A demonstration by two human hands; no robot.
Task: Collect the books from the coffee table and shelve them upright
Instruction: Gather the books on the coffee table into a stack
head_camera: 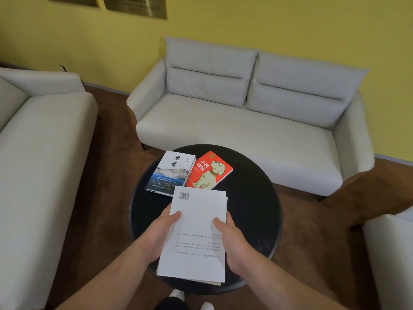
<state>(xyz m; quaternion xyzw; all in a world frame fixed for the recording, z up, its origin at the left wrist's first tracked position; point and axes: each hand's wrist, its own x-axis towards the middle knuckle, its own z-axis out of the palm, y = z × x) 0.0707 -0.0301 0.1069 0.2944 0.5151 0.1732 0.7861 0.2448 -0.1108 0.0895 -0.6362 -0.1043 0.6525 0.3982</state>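
A white book (196,233) is held back cover up, with its barcode at the far end, above the round black coffee table (252,211). My left hand (159,231) grips its left edge, thumb on the cover. My right hand (230,239) grips the right edge the same way. Farther back on the table lie two more books flat: a white and blue one (171,172) on the left and a red one with a cartoon dog (210,170) beside it on the right, their edges touching.
A light grey two-seat sofa (241,121) stands behind the table against the yellow wall. Another grey sofa (40,157) is on the left and the corner of a third seat (391,253) on the right. Brown floor surrounds the table. No shelf is in view.
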